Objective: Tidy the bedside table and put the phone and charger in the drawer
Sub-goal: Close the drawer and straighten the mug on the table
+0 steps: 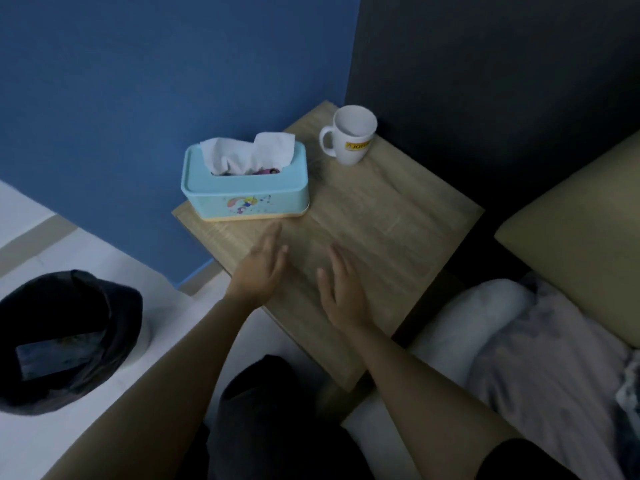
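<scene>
The wooden bedside table (398, 216) stands in the corner by the blue wall. On its far left sits a light-blue tissue box (246, 188) with white tissue sticking out. A white mug (351, 135) with a yellow label stands at the far corner. My left hand (263, 268) hovers flat over the table's near left part, just in front of the tissue box, fingers straight and holding nothing. My right hand (341, 289) is beside it, palm down, also holding nothing. No phone, charger or drawer shows.
A bin lined with a black bag (69, 337) stands on the white floor at the left. A bed with a white pillow (478, 320), pale sheets and a tan headboard (581, 237) lies to the right. My dark-trousered knee (263, 403) is below the table's near corner.
</scene>
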